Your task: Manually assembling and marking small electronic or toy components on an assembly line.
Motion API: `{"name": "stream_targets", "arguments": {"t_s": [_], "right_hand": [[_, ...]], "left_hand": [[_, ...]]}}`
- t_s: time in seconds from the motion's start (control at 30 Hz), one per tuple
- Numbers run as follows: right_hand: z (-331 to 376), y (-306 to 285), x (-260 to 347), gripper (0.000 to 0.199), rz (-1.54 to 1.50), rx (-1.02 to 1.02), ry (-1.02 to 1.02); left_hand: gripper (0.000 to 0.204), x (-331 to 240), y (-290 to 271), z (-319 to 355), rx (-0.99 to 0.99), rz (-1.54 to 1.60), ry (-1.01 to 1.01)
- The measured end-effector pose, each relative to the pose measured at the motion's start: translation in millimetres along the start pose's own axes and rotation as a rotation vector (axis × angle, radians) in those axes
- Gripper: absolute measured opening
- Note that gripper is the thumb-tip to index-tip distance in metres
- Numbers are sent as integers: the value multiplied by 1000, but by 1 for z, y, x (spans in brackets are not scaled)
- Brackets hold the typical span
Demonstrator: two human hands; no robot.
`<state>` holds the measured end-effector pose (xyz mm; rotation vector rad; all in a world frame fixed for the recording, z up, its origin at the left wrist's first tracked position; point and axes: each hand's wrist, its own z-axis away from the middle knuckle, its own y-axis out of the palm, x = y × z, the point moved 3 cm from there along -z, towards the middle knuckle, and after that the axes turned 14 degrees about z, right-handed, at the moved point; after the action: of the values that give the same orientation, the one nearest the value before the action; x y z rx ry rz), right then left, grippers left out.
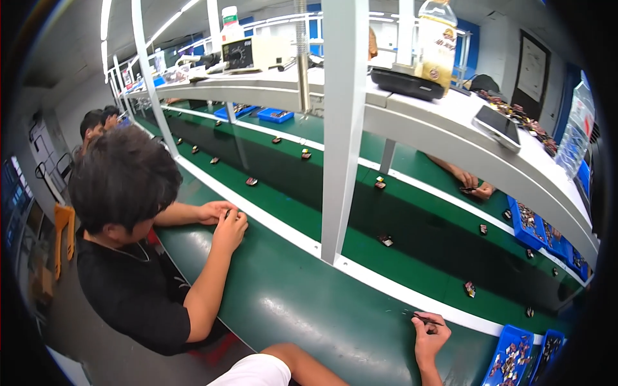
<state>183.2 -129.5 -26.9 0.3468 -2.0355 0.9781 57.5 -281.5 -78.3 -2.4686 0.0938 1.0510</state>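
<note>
Right hand [431, 330] pinching a slim, dark, tweezer-like tool [425, 319] at the smooth green counter [309, 302]; left hand out of sight, so I cannot tell its state.
A light grip and braced wrist should steady the fine tips, which point leftward from the hand. Rightward sits a blue plastic tray [516, 330] of small brownish parts; ahead, a green belt [425, 276].

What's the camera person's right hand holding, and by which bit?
The right hand holds a thin dark tool, perhaps tweezers, pinched around its middle, with its tip poking out to the left.
</note>
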Motion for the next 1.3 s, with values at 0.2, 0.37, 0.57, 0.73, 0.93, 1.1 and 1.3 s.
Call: {"name": "stream_targets", "arguments": {"t_s": [0.2,0.37,0.57,0.73,0.93,1.1,1.3], "right_hand": [[4,-7,-1,16,-51,-77,43],[6,-6,0,14,-32,-56,17],[5,-6,1,14,-64,-72,-14],[4,-6,5,14,-75,-105,-9],[4,-7,6,13,-68,-107,-15],[6,-10,7,13,-39,-94,-25],[5,-7,4,12,-57,-113,-2]], "left_hand": [[27,-14,-18,-4,119,-65,-63],[27,-16,-13,-8,121,-54,-64],[27,-9,-7,-7,-7,21,-6],[28,-13,-10,-3,-32,56,-5],[27,-15,-11,-2,59,-1,-79],[27,-19,-14,-4,81,-27,-49],[24,-17,-14,-2,76,-44,-80]]}}
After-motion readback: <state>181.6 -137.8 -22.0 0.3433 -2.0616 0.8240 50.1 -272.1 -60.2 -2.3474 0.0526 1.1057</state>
